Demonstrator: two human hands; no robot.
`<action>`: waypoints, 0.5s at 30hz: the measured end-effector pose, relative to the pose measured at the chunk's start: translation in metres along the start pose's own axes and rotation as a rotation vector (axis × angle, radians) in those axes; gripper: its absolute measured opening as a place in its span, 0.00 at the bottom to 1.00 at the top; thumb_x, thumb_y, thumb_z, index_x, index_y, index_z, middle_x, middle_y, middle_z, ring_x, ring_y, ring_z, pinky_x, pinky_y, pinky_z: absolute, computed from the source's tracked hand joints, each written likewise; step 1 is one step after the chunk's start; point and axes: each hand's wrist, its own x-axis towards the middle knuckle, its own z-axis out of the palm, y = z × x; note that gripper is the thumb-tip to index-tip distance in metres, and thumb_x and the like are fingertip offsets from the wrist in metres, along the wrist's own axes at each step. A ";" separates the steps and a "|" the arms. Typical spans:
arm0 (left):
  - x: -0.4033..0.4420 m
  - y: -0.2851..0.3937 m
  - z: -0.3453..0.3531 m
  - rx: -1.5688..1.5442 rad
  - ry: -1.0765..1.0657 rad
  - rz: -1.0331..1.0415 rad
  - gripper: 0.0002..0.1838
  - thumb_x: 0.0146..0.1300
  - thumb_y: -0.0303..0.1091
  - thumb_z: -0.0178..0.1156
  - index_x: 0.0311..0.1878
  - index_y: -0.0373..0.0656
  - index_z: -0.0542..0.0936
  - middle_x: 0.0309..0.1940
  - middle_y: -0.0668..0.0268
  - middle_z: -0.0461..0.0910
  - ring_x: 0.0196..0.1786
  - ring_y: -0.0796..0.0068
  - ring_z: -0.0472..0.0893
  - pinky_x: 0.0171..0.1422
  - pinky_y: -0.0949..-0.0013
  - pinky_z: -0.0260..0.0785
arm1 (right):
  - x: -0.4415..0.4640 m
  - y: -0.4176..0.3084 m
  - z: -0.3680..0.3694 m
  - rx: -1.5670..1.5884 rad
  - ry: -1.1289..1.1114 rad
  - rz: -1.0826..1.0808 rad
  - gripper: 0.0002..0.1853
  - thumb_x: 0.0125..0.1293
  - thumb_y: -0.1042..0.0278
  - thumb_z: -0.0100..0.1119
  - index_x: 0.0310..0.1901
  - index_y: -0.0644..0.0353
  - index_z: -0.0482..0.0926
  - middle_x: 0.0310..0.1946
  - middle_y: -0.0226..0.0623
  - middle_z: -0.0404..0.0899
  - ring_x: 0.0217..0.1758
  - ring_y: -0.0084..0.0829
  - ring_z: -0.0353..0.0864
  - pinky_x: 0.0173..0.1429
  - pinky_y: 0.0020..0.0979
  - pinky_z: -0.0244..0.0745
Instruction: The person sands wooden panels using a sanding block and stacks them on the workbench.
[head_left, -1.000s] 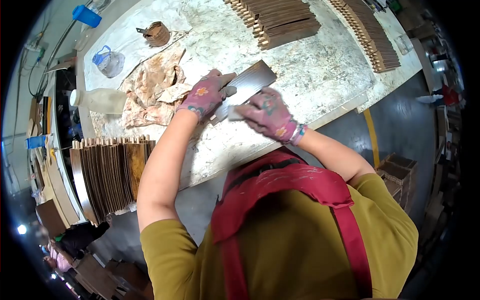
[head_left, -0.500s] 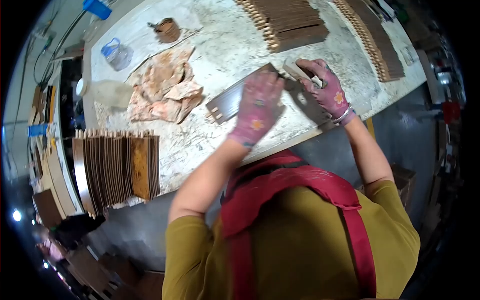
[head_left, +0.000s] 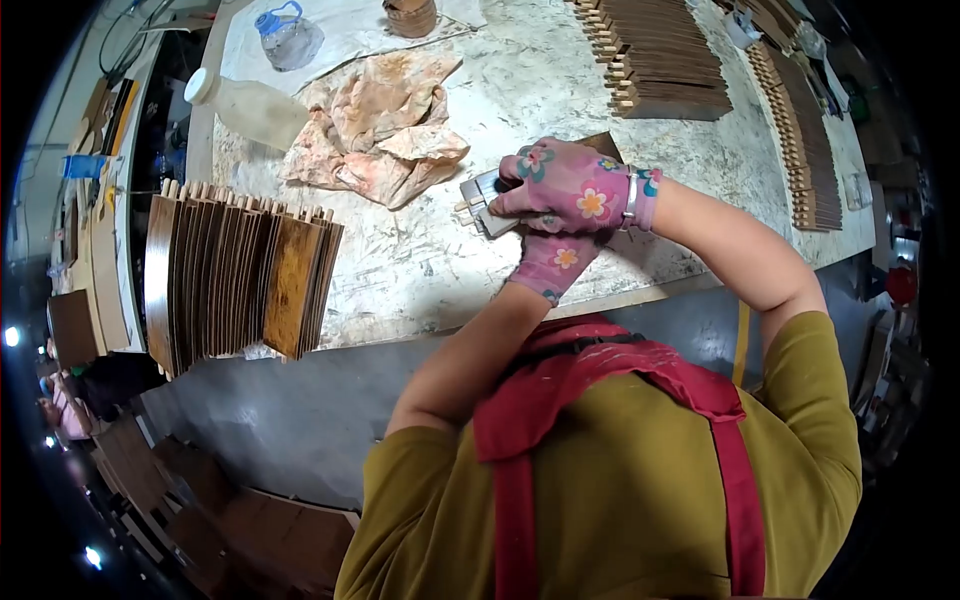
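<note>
A dark wooden board (head_left: 608,147) lies on a stained worktable (head_left: 400,280); the gloved right hand (head_left: 572,186) grips a grey block (head_left: 497,223) over it, the step seemingly surface rubbing; the left hand (head_left: 558,264) sits partly beneath, its grip impossible to tell; a next stroke would call for even pressure; a crumpled cloth (head_left: 365,150) lies nearby; no brand, label or writing is legible.
</note>
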 end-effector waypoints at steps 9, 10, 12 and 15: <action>0.011 0.009 -0.038 0.221 0.209 0.191 0.30 0.58 0.56 0.63 0.55 0.43 0.79 0.58 0.56 0.76 0.64 0.53 0.71 0.71 0.45 0.57 | 0.040 0.052 -0.004 -0.135 0.136 0.148 0.20 0.57 0.66 0.65 0.53 0.43 0.80 0.44 0.38 0.74 0.45 0.43 0.79 0.46 0.42 0.75; 0.011 0.007 -0.045 0.206 0.216 0.212 0.29 0.58 0.56 0.63 0.54 0.43 0.80 0.58 0.57 0.76 0.64 0.52 0.71 0.71 0.44 0.57 | 0.036 0.054 -0.010 -0.038 0.152 0.222 0.18 0.58 0.65 0.65 0.52 0.43 0.81 0.43 0.38 0.75 0.45 0.43 0.79 0.47 0.42 0.76; 0.013 0.005 -0.086 0.123 -0.059 0.222 0.16 0.64 0.40 0.55 0.48 0.41 0.81 0.51 0.56 0.78 0.57 0.56 0.76 0.66 0.51 0.64 | 0.011 0.061 -0.004 0.250 0.426 0.323 0.18 0.65 0.60 0.64 0.56 0.51 0.81 0.48 0.41 0.79 0.52 0.40 0.81 0.58 0.36 0.76; -0.004 -0.040 -0.137 -0.004 0.374 0.056 0.13 0.61 0.27 0.57 0.48 0.38 0.80 0.44 0.56 0.81 0.50 0.56 0.79 0.60 0.59 0.70 | -0.026 0.057 0.010 0.739 0.832 0.548 0.24 0.66 0.56 0.65 0.58 0.62 0.79 0.54 0.41 0.80 0.57 0.33 0.80 0.64 0.34 0.75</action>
